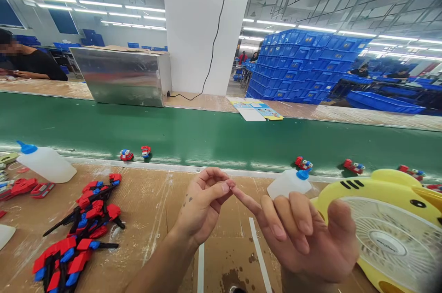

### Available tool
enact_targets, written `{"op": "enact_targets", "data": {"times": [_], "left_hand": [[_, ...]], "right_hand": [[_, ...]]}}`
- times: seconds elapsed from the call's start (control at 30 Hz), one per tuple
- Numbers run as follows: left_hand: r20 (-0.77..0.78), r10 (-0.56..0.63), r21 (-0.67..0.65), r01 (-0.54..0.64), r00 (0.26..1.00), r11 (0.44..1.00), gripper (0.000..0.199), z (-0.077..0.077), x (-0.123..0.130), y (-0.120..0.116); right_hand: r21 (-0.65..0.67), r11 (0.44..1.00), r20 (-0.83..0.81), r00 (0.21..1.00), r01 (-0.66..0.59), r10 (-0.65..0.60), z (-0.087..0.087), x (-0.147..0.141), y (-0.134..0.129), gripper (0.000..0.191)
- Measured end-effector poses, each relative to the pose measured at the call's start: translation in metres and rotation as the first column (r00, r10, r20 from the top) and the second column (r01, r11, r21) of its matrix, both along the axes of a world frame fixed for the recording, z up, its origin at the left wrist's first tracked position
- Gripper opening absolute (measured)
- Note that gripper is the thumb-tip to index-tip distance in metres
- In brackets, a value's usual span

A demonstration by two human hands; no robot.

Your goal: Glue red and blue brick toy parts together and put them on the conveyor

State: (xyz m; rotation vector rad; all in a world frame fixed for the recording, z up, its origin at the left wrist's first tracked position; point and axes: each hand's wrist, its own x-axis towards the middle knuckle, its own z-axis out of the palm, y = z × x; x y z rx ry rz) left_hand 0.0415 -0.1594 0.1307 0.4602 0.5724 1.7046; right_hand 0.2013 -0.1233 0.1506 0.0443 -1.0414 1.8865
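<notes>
My left hand (207, 203) is raised over the cardboard-covered bench, thumb and fingertips pinched together. Anything between those fingertips is hidden or too small to make out. Palm up, my right hand (307, 237) stretches its index finger to touch the left fingertips. Its other fingers are loosely bent and the thumb stands apart, with nothing seen in the palm. Left of my hands lies a pile of red, blue and black toy parts (83, 224). A white squeeze bottle with a blue cap (290, 182) lies behind my right hand.
A yellow duck-shaped fan (376, 182) stands at right. Another squeeze bottle (51, 164) lies at left beside red parts (26, 186). Small red toy pieces (126, 155) sit on the green conveyor belt (193, 131). Beyond are a metal box (127, 76), stacked blue crates (293, 67) and a person (37, 62).
</notes>
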Motion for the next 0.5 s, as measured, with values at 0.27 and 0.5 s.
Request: {"op": "enact_targets", "data": {"times": [0.27,0.5], "left_hand": [[0.004,0.014,0.011,-0.014,1.000,1.000,0.017,-0.0019,0.0015,-0.0003],[-0.014,0.037,0.004,-0.037,0.999,0.999,0.019,-0.0026,0.0017,-0.0002]], "right_hand": [[0.054,0.998,0.017,1.000,0.013,-0.014,-0.0043,0.0009,0.0016,0.057],[0.070,0.997,0.018,0.999,0.035,-0.037,-0.0035,-0.0011,0.0009,0.055]]}}
